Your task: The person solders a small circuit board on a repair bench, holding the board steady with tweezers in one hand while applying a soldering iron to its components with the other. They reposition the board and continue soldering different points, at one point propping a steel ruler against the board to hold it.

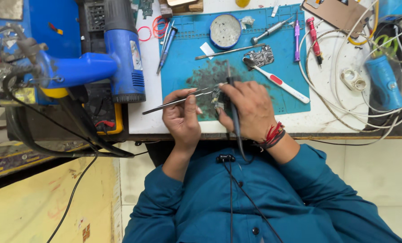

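Head view, looking down over a teal shirt (264, 202) at the near edge of the worktop (327, 121).

Left hand (182, 118): fingers closed narrowly on metal tweezers (178, 101), thumb on top. The tweezer tips point toward the right hand and meet a small circuit board (217, 97) lying between the two hands.

Right hand (250, 110): fingers wrapped around a black soldering iron (231, 96), held like a pen, tip pointing away from the body just past the fingertips; its cable runs back under the palm and down over the shirt. Red thread band (273, 135) on the right wrist.

The small circuit board sits on the stained, dark patch of the blue work mat (183, 58), touching or very close to the fingertips of both hands; most of it is hidden, so whether a fingertip presses it cannot be told.

Just beyond the right fingers: a white toothbrush (279, 83) lying diagonally, and a second circuit board (259, 56) near its head. Further beyond: a long metal tool (230, 51), then a round blue tin (225, 30).

Beyond and outward of the left fingers: a blue pen-like tool (166, 47), red rubber bands (152, 29), and a blue hot-air gun (115, 58). Far outward of the right fingers: white cables (327, 67) and a pink-handled screwdriver (313, 38).
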The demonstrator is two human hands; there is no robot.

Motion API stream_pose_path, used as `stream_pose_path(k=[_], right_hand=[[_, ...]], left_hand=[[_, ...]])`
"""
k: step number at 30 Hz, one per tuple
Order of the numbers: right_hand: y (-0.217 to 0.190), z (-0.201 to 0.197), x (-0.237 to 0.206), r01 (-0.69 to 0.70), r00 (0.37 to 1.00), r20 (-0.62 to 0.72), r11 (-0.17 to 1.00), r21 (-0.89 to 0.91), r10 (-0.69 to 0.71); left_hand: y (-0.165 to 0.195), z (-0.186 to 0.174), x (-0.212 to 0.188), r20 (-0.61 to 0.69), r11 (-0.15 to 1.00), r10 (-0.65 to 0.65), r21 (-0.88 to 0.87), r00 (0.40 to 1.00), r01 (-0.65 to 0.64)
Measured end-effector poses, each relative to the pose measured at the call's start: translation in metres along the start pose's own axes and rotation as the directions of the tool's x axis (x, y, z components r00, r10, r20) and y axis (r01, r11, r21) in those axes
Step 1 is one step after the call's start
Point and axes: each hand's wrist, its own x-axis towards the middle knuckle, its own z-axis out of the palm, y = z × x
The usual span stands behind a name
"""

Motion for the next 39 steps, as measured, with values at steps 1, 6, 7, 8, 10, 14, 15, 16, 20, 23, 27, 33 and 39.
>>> stream_pose_path(k=[1,6,7,8,10,14,15,16,20,23,27,33,39], right_hand=[[0.001,-0.001,-0.001,0.004,1.0,0.008,1.0,0.027,-0.005],[0.008,0.001,-0.002,0.035,0.999,0.006,0.993,0.111,-0.036],[0.009,0.002,-0.003,0.016,1.0,-0.005,0.992,0.123,-0.015],[0.01,0.003,-0.005,-0.003,1.0,-0.016,0.991,0.136,0.006],[0.012,0.005,-0.01,-0.049,0.997,-0.055,0.98,0.192,0.06],[0.017,0.009,-0.018,-0.149,0.973,-0.121,0.937,0.316,0.195],[0.018,0.009,-0.02,-0.177,0.965,-0.124,0.924,0.338,0.23],[0.02,0.008,-0.021,-0.168,0.968,-0.131,0.937,0.307,0.216],[0.027,0.003,-0.025,-0.099,0.972,-0.18,0.958,0.269,0.151],[0.027,0.003,-0.027,-0.09,0.964,-0.203,0.93,0.357,0.171],[0.028,0.006,-0.027,-0.078,0.97,-0.18,0.907,0.414,0.166],[0.028,0.004,-0.025,-0.074,0.978,-0.145,0.9,0.43,0.15],[0.028,0.005,-0.026,-0.08,0.975,-0.155,0.905,0.417,0.158]], left_hand=[[0.002,0.0,0.0,-0.012,1.0,0.005,-0.005,1.0,-0.005],[0.007,0.0,0.008,0.007,0.998,0.042,0.044,0.999,-0.042],[0.007,0.001,0.01,0.019,0.998,0.025,0.064,1.0,-0.026],[0.007,0.001,0.013,0.03,0.996,0.008,0.084,1.0,-0.011],[0.007,0.001,0.016,0.059,0.992,-0.029,0.125,0.998,0.022],[0.007,0.005,0.017,0.124,0.972,-0.093,0.228,0.988,0.063],[0.008,0.006,0.015,0.138,0.963,-0.108,0.262,0.985,0.069],[0.009,0.007,0.014,0.156,0.948,-0.102,0.314,0.983,0.049],[0.012,0.008,0.014,0.202,0.91,-0.065,0.414,0.977,-0.025],[0.012,0.01,0.016,0.215,0.915,-0.06,0.402,0.975,-0.032],[0.014,0.012,0.018,0.215,0.915,-0.09,0.403,0.972,-0.004],[0.019,0.016,0.02,0.208,0.87,-0.092,0.493,0.974,-0.023],[0.021,0.02,0.021,0.218,0.83,-0.089,0.556,0.972,-0.049]])
